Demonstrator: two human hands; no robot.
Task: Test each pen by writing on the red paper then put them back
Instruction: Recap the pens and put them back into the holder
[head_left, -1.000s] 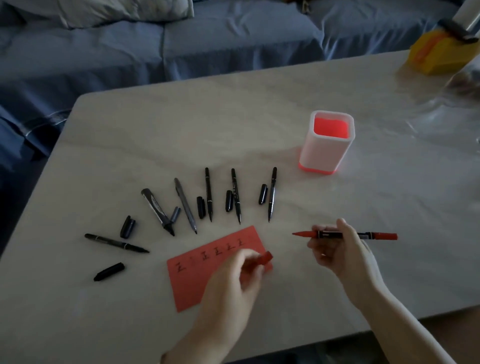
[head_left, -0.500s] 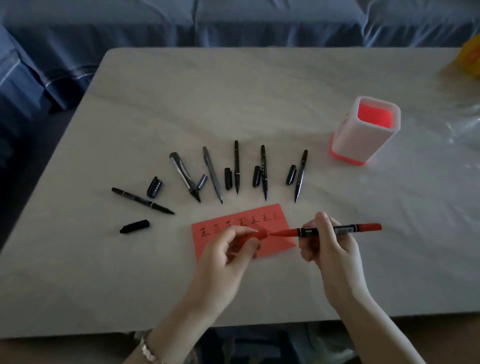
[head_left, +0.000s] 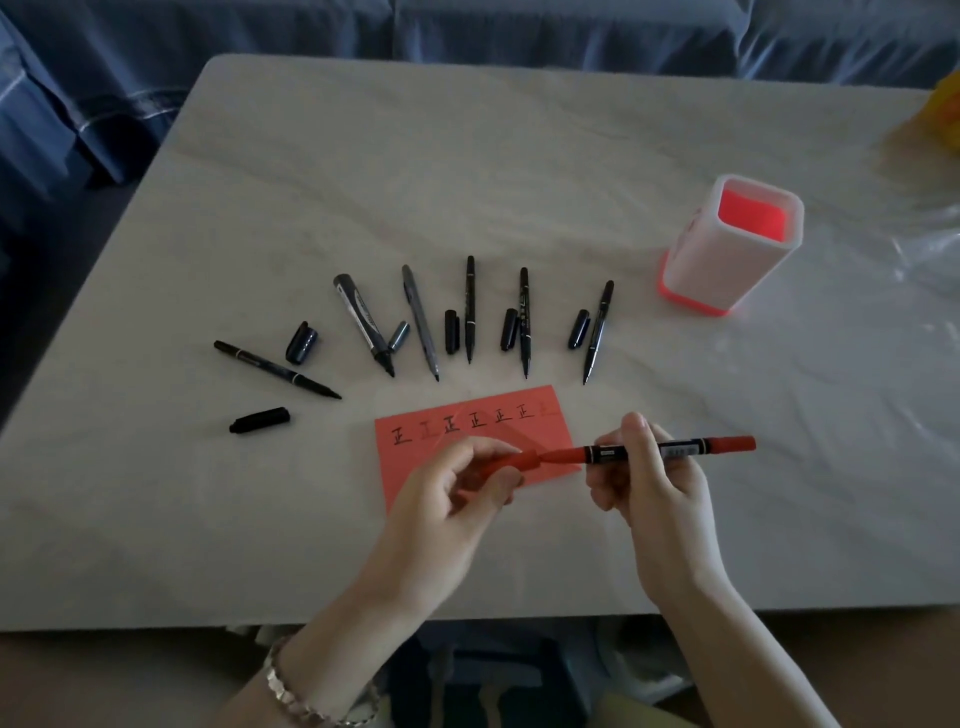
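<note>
My right hand (head_left: 649, 483) grips a red double-ended marker (head_left: 670, 450) held level above the red paper (head_left: 415, 470). My left hand (head_left: 447, 493) pinches the marker's red cap (head_left: 524, 460), whose mouth meets the marker's left tip. The paper lies near the table's front and carries a row of written marks along its top edge. Several black pens (head_left: 524, 322) lie uncapped in a fan behind the paper, each with its cap (head_left: 451, 331) beside it. A white pen holder (head_left: 727, 249) with a red inside stands empty at the right.
The pale marble table (head_left: 519, 171) ends just in front of my wrists. A blue sofa (head_left: 467, 31) runs behind it. Clear plastic wrap (head_left: 924, 244) and a yellow object (head_left: 948, 111) sit at the far right.
My hands have come together over the paper, bringing the cap onto the marker's left tip. The view has shifted, so the table contents appear further right.
</note>
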